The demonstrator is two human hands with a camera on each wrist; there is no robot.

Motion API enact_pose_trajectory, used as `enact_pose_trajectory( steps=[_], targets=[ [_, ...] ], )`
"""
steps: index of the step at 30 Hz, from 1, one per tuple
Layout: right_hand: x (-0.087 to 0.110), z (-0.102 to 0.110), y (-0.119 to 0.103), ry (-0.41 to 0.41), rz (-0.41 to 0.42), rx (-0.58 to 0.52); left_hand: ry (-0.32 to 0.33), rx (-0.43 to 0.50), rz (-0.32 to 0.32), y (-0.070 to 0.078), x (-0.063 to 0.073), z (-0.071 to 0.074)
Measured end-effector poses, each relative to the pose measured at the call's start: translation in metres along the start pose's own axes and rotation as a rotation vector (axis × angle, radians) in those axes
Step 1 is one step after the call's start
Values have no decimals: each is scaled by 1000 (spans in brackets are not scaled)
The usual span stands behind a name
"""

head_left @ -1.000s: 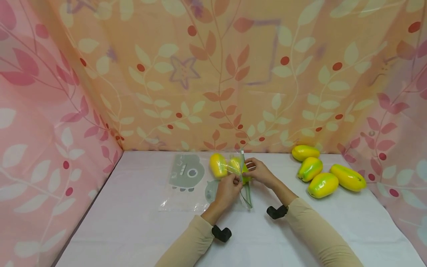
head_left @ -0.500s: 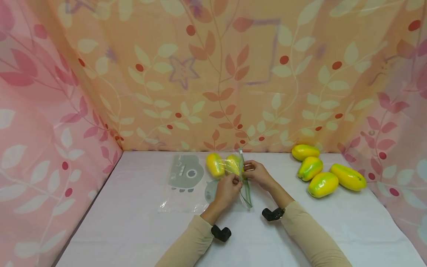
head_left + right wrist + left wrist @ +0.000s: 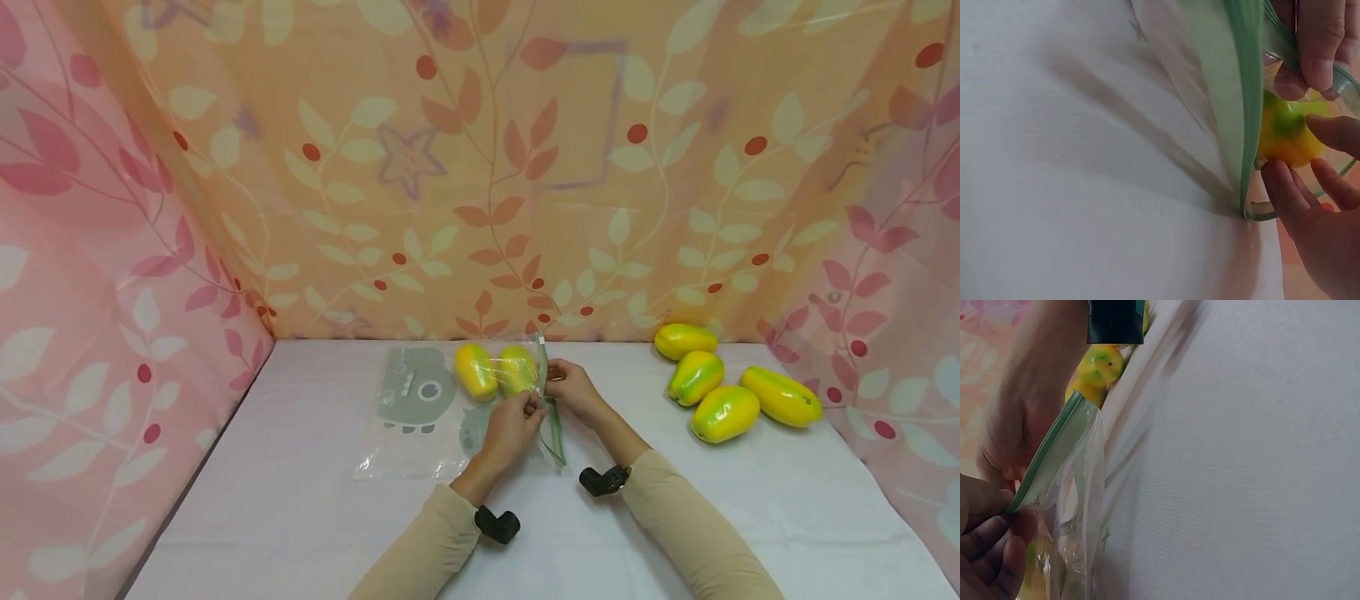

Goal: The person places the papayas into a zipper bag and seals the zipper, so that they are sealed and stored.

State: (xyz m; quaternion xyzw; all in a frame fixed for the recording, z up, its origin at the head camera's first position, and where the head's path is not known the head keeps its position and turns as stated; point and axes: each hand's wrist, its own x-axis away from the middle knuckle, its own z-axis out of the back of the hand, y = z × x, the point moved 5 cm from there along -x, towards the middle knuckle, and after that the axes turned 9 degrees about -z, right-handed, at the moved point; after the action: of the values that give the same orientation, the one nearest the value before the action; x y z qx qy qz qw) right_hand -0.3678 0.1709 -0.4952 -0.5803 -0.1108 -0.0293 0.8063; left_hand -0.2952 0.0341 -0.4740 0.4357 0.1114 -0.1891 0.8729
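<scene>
Two hands at the mouth of a clear plastic bag holding two mangoes, on a white tabletop.

Left hand (image 3: 512, 423): fingers (image 3: 988, 540) curled, pinching the green zip strip (image 3: 1054, 450) at the mouth of the plastic bag (image 3: 420, 417). Right hand (image 3: 572, 390): just beside the left, at the same mouth; fingers (image 3: 1319, 47) half bent, gripping the film edge, lower fingertips close to a mango. Two mangoes (image 3: 495, 371) inside the bag, close behind its mouth. Bag lies flat on the tabletop (image 3: 300, 517), printed with a grey cartoon figure. Four loose mangoes (image 3: 723, 387) well to the right of the bag, near the leaf-patterned curtain (image 3: 480, 167).
</scene>
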Motion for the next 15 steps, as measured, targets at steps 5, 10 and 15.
enact_pose_trajectory(
  steps=[5,10,15],
  targets=[
    [3,2,-2,-27,-7,17,-3,17,-9,0,1,0],
    [8,13,-8,-22,0,75,-1,33,-9,-1,0,2],
    [13,31,-15,35,-4,187,-15,50,11,-3,0,4]
  ],
)
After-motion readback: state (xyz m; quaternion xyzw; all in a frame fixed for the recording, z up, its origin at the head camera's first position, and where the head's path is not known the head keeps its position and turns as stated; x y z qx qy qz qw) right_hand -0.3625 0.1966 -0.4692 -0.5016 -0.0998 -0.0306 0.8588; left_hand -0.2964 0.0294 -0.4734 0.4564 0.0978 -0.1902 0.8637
